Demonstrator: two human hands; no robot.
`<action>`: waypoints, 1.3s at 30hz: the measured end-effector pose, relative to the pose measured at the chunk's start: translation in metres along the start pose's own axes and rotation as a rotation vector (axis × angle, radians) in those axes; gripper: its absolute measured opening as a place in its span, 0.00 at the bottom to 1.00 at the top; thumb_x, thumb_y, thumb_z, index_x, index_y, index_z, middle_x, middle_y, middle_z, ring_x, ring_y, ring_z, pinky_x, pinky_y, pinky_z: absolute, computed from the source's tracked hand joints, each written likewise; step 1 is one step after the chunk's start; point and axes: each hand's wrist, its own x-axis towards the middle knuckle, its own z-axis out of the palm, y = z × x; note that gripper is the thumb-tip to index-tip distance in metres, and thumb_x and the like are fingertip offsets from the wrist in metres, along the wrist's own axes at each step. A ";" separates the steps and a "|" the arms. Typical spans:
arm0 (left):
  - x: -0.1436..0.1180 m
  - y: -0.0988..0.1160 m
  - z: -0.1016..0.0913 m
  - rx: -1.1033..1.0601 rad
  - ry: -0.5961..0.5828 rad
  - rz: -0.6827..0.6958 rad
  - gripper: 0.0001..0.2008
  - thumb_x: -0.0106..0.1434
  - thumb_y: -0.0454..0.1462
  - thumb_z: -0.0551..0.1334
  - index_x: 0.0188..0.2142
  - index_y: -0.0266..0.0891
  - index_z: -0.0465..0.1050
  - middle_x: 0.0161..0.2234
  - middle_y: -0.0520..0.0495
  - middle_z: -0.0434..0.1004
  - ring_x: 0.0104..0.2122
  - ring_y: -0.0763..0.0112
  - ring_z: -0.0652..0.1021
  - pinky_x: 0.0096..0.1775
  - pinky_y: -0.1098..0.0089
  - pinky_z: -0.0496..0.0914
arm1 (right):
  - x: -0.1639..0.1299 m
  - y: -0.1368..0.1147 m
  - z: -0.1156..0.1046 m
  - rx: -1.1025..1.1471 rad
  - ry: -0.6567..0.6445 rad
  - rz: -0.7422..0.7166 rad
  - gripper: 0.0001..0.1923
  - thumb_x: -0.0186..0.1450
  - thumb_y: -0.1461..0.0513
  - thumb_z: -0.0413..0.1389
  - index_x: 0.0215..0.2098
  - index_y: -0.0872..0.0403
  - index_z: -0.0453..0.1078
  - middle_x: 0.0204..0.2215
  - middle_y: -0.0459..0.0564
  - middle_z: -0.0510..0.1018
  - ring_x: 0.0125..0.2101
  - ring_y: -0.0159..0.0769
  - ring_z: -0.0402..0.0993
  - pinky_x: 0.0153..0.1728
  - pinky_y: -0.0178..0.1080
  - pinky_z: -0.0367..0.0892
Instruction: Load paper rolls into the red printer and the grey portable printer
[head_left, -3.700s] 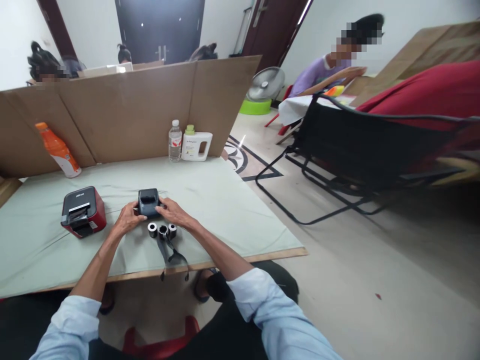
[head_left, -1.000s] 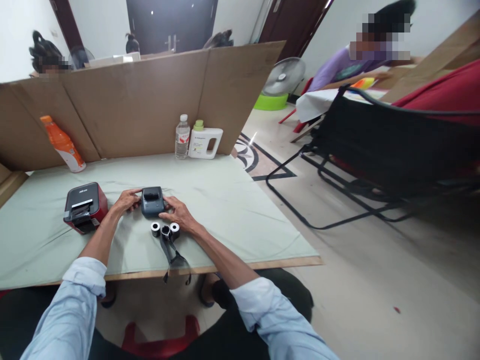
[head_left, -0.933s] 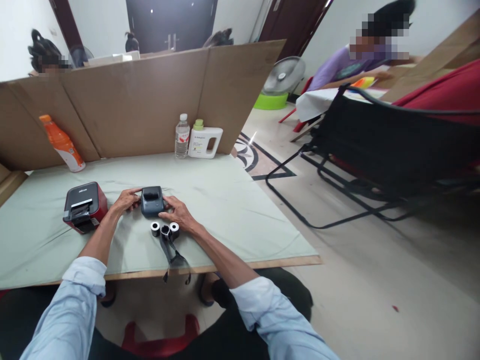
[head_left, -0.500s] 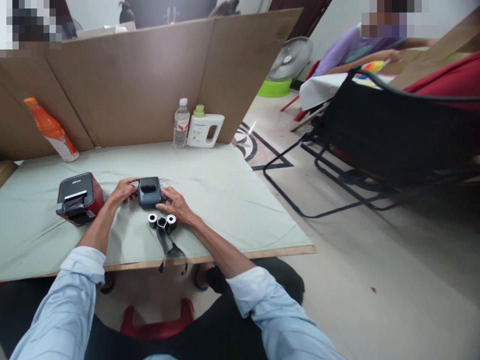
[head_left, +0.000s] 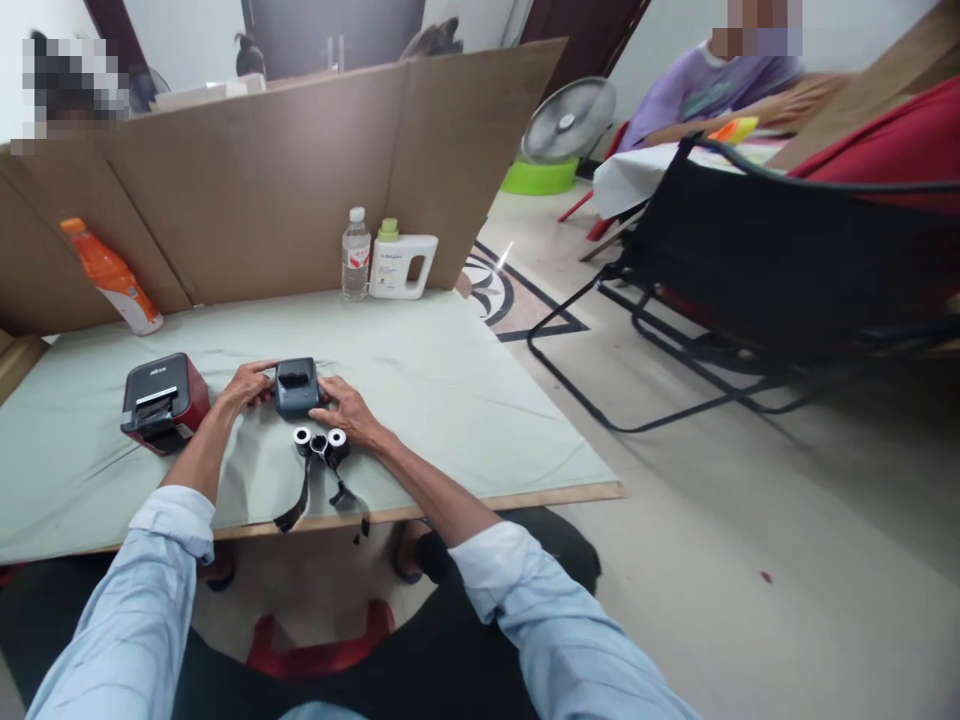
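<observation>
Between my two hands a small dark box-shaped device point(head_left: 297, 396) with a black raised piece on top rests on the table. My left hand point(head_left: 250, 384) grips its left side, some fingers curled out of sight. On the other side, my right hand point(head_left: 348, 412) holds the right edge, thumb at the near corner. Just in front of the device lie several small rolls point(head_left: 320, 443), white-rimmed and dark, with loose black strips trailing to the table's near edge. A red and black label-printer-like machine point(head_left: 163, 400) stands left of my left forearm.
At the back, an orange bottle point(head_left: 116, 280) leans on the cardboard screen point(head_left: 262, 190). A clear water bottle point(head_left: 356, 256) and a white jug point(head_left: 403, 267) stand there too. Right of the table are a black folding chair point(head_left: 780, 260), a fan point(head_left: 570, 120) and a seated person.
The black strips have shifted: one now hangs out to the left, where both lay lower right. My hands keep their hold on the device. The whole view has moved slightly.
</observation>
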 end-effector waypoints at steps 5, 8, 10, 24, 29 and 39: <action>-0.003 0.002 0.003 0.003 0.027 -0.003 0.37 0.53 0.28 0.62 0.65 0.33 0.72 0.19 0.54 0.73 0.15 0.76 0.69 0.18 0.79 0.57 | -0.002 -0.003 -0.001 0.004 -0.019 0.019 0.32 0.62 0.56 0.66 0.63 0.51 0.71 0.53 0.57 0.73 0.42 0.43 0.74 0.48 0.48 0.73; -0.005 0.001 0.002 -0.004 0.014 0.019 0.37 0.54 0.28 0.61 0.65 0.34 0.72 0.20 0.53 0.75 0.17 0.76 0.71 0.18 0.79 0.58 | -0.003 -0.004 -0.002 0.007 -0.022 0.011 0.34 0.63 0.55 0.66 0.66 0.52 0.69 0.55 0.58 0.72 0.43 0.43 0.74 0.47 0.48 0.74; -0.003 -0.001 0.001 -0.021 -0.014 0.030 0.38 0.54 0.28 0.61 0.66 0.34 0.71 0.21 0.53 0.75 0.18 0.76 0.72 0.18 0.80 0.58 | -0.004 -0.004 -0.004 -0.002 -0.022 0.015 0.35 0.63 0.53 0.66 0.67 0.51 0.69 0.55 0.58 0.73 0.43 0.44 0.74 0.46 0.48 0.74; 0.018 -0.021 0.009 -0.106 -0.059 0.098 0.29 0.64 0.30 0.63 0.65 0.31 0.71 0.25 0.49 0.78 0.20 0.73 0.75 0.20 0.77 0.63 | -0.009 -0.004 -0.006 -0.029 -0.012 0.051 0.37 0.66 0.52 0.65 0.70 0.46 0.65 0.60 0.58 0.71 0.44 0.45 0.74 0.42 0.48 0.76; 0.016 -0.026 -0.001 -0.213 -0.162 0.143 0.31 0.63 0.34 0.69 0.65 0.32 0.71 0.28 0.49 0.77 0.20 0.76 0.74 0.20 0.78 0.64 | -0.009 -0.005 -0.005 -0.027 0.005 0.063 0.36 0.66 0.52 0.64 0.70 0.46 0.64 0.59 0.58 0.72 0.43 0.45 0.74 0.41 0.48 0.76; 0.009 -0.023 -0.005 -0.224 -0.235 0.123 0.38 0.59 0.29 0.65 0.70 0.33 0.63 0.27 0.51 0.76 0.20 0.76 0.74 0.18 0.79 0.61 | -0.009 -0.005 -0.004 -0.019 0.009 0.065 0.34 0.65 0.52 0.64 0.68 0.48 0.67 0.57 0.58 0.73 0.43 0.44 0.73 0.38 0.45 0.75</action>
